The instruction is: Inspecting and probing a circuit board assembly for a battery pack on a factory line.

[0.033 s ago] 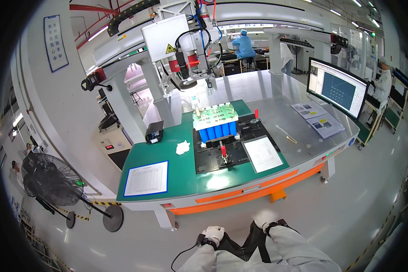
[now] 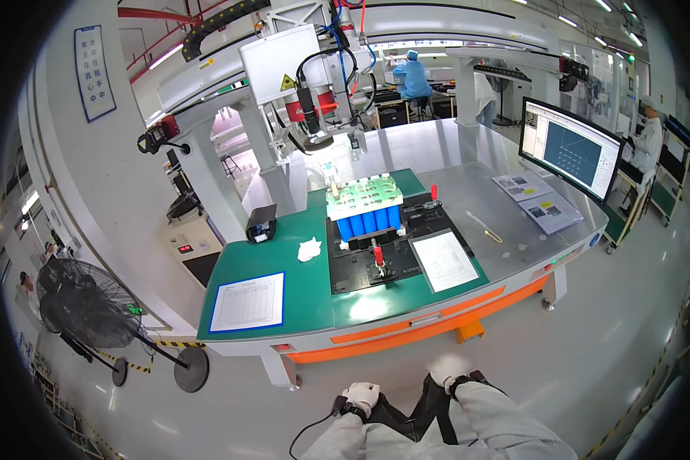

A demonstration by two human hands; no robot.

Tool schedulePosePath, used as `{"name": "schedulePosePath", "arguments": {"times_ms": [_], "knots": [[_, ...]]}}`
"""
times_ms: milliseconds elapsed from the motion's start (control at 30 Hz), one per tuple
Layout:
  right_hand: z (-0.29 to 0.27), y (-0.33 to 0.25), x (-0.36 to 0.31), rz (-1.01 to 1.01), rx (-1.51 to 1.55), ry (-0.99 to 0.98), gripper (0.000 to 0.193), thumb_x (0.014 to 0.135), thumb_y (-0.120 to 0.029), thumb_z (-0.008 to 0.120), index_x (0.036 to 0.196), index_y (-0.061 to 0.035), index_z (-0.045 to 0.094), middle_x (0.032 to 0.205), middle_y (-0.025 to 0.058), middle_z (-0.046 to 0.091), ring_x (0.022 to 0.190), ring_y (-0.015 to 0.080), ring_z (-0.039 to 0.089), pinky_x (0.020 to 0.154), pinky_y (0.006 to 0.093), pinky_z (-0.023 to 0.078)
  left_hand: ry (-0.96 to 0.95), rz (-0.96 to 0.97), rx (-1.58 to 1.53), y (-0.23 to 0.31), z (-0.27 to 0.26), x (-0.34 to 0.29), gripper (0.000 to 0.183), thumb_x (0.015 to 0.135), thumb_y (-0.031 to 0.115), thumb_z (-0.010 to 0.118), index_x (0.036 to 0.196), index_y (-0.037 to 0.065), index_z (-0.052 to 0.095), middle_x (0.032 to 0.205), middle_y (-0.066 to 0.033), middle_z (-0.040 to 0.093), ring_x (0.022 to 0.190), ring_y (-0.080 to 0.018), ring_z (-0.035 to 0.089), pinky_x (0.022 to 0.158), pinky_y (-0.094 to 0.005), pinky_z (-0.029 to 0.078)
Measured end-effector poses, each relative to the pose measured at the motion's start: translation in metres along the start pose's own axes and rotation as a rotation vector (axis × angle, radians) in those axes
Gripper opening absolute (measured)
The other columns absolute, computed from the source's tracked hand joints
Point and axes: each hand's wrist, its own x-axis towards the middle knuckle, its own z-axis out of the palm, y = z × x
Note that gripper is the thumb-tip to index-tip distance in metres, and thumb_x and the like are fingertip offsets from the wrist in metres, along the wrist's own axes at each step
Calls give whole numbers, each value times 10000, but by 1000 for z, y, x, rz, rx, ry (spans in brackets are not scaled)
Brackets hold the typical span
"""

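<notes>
My left hand (image 2: 362, 396), in a white glove, is held low in front of my body with its fingers curled closed. Whether it grips anything is hidden. My right hand (image 2: 447, 368), also gloved in white, is beside it and smeared, so its fingers cannot be read. Black straps (image 2: 414, 426) run between and beside the hands; I cannot tell if either hand holds them. Both hands are apart from the workbench. On the bench, a battery pack of blue cells (image 2: 369, 222) under a green-and-white top plate (image 2: 365, 196) sits in a black fixture (image 2: 353, 277) with red-handled clamps (image 2: 378, 257).
A machine head (image 2: 307, 115) hangs above the bench. Papers (image 2: 446, 261), a framed form (image 2: 247, 302), a crumpled white cloth (image 2: 309, 249) and a monitor (image 2: 570, 149) are around the fixture. A black fan (image 2: 88, 303) stands left. Co-workers (image 2: 414, 79) are farther back.
</notes>
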Motion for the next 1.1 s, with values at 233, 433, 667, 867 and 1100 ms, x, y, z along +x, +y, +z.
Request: {"name": "schedulePosePath", "arguments": {"times_ms": [233,433,667,867,1100], "knots": [[6,2,2,23,50,10,437,919,-365,505,1206,-121,726,1276,124,673,1237,301,608,1059,460,436,10,4,7,-1,2,2,473,945,524,461,1197,256,758,1282,-65,702,1265,-283,608,1078,-430,450],[7,3,0,10,70,56,446,930,-417,518,1198,-121,715,1277,120,661,1222,306,616,1048,470,450,27,10,-9,-2,3,2,466,941,517,473,1184,246,764,1263,-78,709,1247,-290,620,1071,-434,454],[4,2,-1,13,64,43,470,943,-450,517,1223,-122,702,1273,121,661,1216,308,624,1040,469,458,40,7,-34,-3,5,2,444,939,510,480,1169,263,769,1247,-78,715,1224,-296,634,1068,-434,454],[3,1,2,32,4,-4,483,933,-477,545,1235,-140,717,1282,124,679,1210,312,638,1033,456,478,42,0,11,-3,6,4,456,950,517,457,1190,277,762,1271,-67,705,1267,-277,605,1093,-446,428],[5,4,4,21,0,-6,463,933,-444,528,1213,-133,726,1255,116,696,1198,301,646,1024,451,481,-1,-9,-40,0,1,-1,444,962,500,459,1200,273,758,1301,-60,692,1290,-272,587,1102,-442,422]]}}
